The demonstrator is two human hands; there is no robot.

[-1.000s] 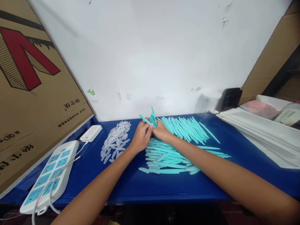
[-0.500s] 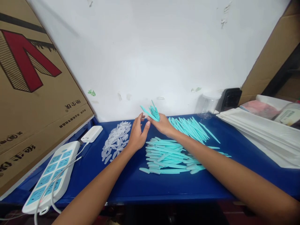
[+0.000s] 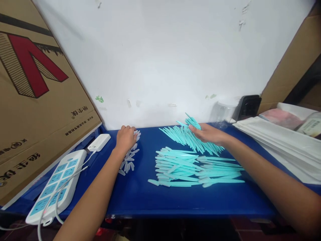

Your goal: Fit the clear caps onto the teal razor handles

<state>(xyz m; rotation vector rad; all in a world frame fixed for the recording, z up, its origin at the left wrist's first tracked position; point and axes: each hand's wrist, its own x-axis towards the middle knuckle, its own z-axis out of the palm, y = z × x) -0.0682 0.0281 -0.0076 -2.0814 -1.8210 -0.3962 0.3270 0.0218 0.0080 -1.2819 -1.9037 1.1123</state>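
In my right hand (image 3: 204, 133) is a bunch of thin turquoise eyebrow razors (image 3: 192, 121), their slim ends pointing up and left. That hand is closed round them, above a loose pile of uncapped turquoise razors (image 3: 180, 135). My left hand (image 3: 126, 138) rests on the far end of a heap of small translucent plastic caps (image 3: 128, 157). Its fingers are curled down among the caps; what lies between the fingertips is mostly hidden. Nearer to me, more turquoise razors with pale caps on their ends (image 3: 173, 167) lie stacked crosswise on the blue table.
A white power strip (image 3: 56, 187) with cables and a white adapter (image 3: 99, 143) are at the left, beside a big cardboard box (image 3: 45, 110). At the back right stand a clear jar (image 3: 224, 112) and a black container (image 3: 248, 107). White sheets (image 3: 276, 144) lie at the right.
My hands have moved apart. The left has gone left and down onto the caps, while the right has shifted right with its bunch of razors, over the back pile.
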